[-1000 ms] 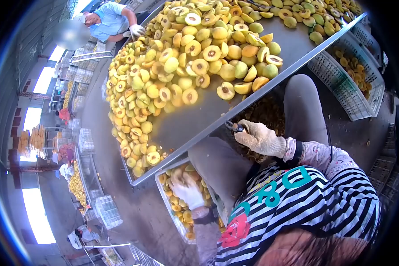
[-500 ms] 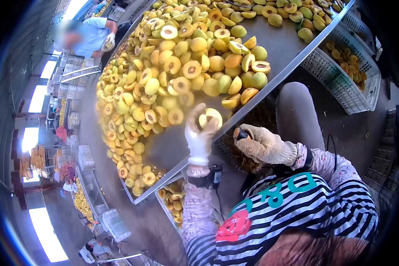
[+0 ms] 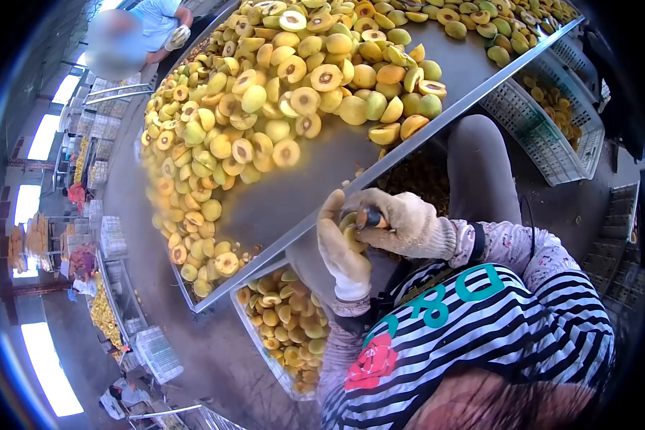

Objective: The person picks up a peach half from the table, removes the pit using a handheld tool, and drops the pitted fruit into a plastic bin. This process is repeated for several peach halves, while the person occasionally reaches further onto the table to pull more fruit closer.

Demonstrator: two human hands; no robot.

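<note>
My left hand (image 3: pixel 342 251), in a white glove, is closed around a halved yellow fruit (image 3: pixel 351 233) just below the metal table's raised edge (image 3: pixel 401 152). My right hand (image 3: pixel 406 226), in a beige glove, grips a small tool with a dark, rounded handle end (image 3: pixel 370 217). Both hands meet at the fruit, and the tool's working end is hidden. On the table lies a large heap of halved fruits (image 3: pixel 265 107), many with brown pits or pit hollows showing.
Below the table edge stands a crate of fruit halves (image 3: pixel 301 383). Another crate (image 3: pixel 545 147) is at the right, beyond my knee (image 3: pixel 480 165). A person in light blue (image 3: pixel 158 25) stands across the table. More crates (image 3: pixel 158 351) line the left.
My left hand has moved down and back from over the table with the fruit, meeting my right hand, which has shifted slightly left. The view has shifted, showing more of the near crate.
</note>
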